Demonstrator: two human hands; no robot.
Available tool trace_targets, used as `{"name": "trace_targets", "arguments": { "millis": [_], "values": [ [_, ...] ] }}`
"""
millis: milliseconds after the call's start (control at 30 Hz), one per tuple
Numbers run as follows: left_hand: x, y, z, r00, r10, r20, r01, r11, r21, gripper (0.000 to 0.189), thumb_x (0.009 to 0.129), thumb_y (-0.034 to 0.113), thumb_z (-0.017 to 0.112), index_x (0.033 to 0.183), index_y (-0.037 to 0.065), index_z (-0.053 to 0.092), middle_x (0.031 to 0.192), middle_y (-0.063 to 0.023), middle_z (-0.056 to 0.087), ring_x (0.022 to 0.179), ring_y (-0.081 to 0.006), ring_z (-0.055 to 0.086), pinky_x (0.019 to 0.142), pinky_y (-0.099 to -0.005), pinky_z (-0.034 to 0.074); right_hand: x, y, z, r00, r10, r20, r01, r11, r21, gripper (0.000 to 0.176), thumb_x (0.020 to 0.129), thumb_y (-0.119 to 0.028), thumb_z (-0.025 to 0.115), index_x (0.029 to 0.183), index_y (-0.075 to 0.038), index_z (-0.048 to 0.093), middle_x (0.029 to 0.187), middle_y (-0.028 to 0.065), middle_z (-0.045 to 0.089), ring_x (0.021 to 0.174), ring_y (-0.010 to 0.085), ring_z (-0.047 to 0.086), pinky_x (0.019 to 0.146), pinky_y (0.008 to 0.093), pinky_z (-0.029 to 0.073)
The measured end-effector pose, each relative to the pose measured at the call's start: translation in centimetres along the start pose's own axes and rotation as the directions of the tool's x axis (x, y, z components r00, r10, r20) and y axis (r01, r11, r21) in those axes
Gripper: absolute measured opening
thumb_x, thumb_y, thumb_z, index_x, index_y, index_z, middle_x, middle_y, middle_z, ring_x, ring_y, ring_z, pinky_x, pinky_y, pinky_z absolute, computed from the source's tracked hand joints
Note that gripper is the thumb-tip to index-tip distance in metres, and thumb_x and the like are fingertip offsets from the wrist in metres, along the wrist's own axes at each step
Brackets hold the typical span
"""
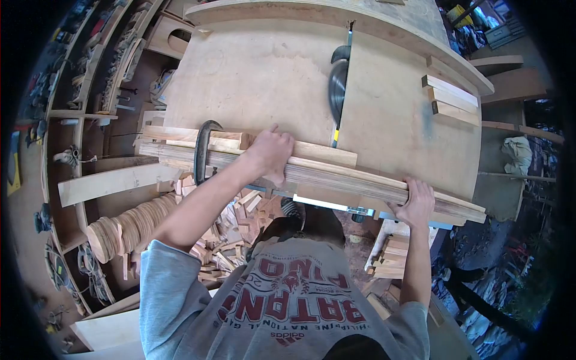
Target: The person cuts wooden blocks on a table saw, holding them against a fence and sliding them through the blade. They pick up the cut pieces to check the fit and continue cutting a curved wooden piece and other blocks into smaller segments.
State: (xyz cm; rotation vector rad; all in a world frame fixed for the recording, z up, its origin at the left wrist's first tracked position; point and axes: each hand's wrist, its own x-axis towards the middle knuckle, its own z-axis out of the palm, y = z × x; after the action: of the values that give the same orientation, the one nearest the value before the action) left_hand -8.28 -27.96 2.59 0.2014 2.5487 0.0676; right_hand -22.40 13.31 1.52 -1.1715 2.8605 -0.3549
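A circular saw blade stands up through a slot in the plywood sled. Along the sled's near edge runs a thick laminated wooden fence. My left hand grips this fence left of the blade, fingers over a wood strip lying against its far side. Closer to the fence's right end, my right hand is closed over the fence. A dark C-clamp is fixed on the fence to the left, beside a short wood block.
Several short cut pieces lie at the sled's right side. A curved wooden rail crosses its far edge. Offcuts are heaped below, near a row of round wood discs. Shelves stand on the left.
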Motion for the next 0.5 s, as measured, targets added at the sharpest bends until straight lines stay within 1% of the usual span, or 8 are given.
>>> {"name": "trace_targets", "arguments": {
  "millis": [67,133,200,267,333,400,500],
  "values": [
    [-0.2,0.1,-0.7,0.999,-0.006,0.031,0.005,0.999,0.039,0.093,0.052,0.050,0.091,0.121,-0.005,0.064,0.115,-0.0183,0.073,0.115,-0.0316,0.071,0.128,-0.0498,0.035,-0.1,0.4,0.3,1.000,0.002,0.002,-0.002,1.000,-0.003,0.065,0.057,-0.035,0.095,0.111,-0.009,0.070,0.098,0.0102,0.070,0.099,0.0331,0.067,0.093,0.0460,0.049],
    [-0.2,0.1,-1.0,1.000,-0.009,0.030,0.008,0.999,0.034,0.093,0.051,0.051,0.091,0.121,-0.005,0.064,0.115,-0.0185,0.073,0.114,-0.0316,0.072,0.128,-0.0503,0.034,0.3,0.4,0.4,1.000,-0.006,0.009,0.006,1.000,-0.003,0.066,0.055,-0.035,0.095,0.111,-0.010,0.070,0.097,0.0100,0.070,0.098,0.0332,0.067,0.093,0.0458,0.049],
    [0.1,-0.2,-1.0,1.000,-0.009,0.029,0.008,0.999,0.033,0.094,0.050,0.051,0.091,0.121,-0.005,0.064,0.116,-0.0187,0.073,0.113,-0.0316,0.073,0.129,-0.0508,0.032,0.6,0.3,0.3,0.998,-0.036,-0.045,0.037,0.999,0.024,0.065,0.054,-0.034,0.094,0.110,-0.010,0.070,0.096,0.0100,0.070,0.097,0.0329,0.067,0.093,0.0460,0.050],
    [0.6,-0.3,-0.7,0.999,-0.020,0.030,0.018,0.998,0.064,0.094,0.050,0.050,0.092,0.121,-0.005,0.065,0.116,-0.0185,0.073,0.113,-0.0314,0.073,0.130,-0.0511,0.030,0.7,0.9,0.7,0.999,-0.034,-0.035,0.035,0.999,0.011,0.065,0.054,-0.033,0.094,0.110,-0.011,0.070,0.096,0.0101,0.070,0.097,0.0327,0.067,0.093,0.0459,0.050],
    [1.0,-0.7,-1.5,0.999,-0.019,0.031,0.017,0.999,0.047,0.094,0.050,0.051,0.092,0.121,-0.005,0.065,0.115,-0.0184,0.073,0.112,-0.0315,0.073,0.130,-0.0511,0.031,1.2,1.2,0.8,0.999,-0.032,-0.033,0.032,0.999,-0.001,0.064,0.055,-0.033,0.094,0.110,-0.011,0.070,0.097,0.0102,0.071,0.098,0.0325,0.067,0.093,0.0459,0.050],
    [1.8,-1.3,-2.3,0.999,-0.016,0.033,0.014,0.999,0.038,0.094,0.050,0.051,0.091,0.122,-0.005,0.065,0.115,-0.0183,0.074,0.112,-0.0317,0.073,0.129,-0.0510,0.031,2.3,1.5,0.7,1.000,-0.017,-0.008,0.017,1.000,-0.025,0.065,0.056,-0.035,0.095,0.111,-0.011,0.069,0.101,0.0125,0.071,0.099,0.0344,0.068,0.090,0.0473,0.050],
    [3.8,-2.8,-3.6,0.999,-0.021,0.043,0.020,0.999,0.033,0.094,0.049,0.050,0.091,0.121,-0.004,0.066,0.114,-0.0180,0.074,0.111,-0.0318,0.074,0.129,-0.0504,0.032,4.9,2.4,0.9,0.999,-0.026,-0.032,0.026,0.999,-0.020,0.064,0.058,-0.036,0.094,0.112,-0.011,0.070,0.102,0.0121,0.071,0.100,0.0344,0.068,0.090,0.0471,0.050]
  ]
}}
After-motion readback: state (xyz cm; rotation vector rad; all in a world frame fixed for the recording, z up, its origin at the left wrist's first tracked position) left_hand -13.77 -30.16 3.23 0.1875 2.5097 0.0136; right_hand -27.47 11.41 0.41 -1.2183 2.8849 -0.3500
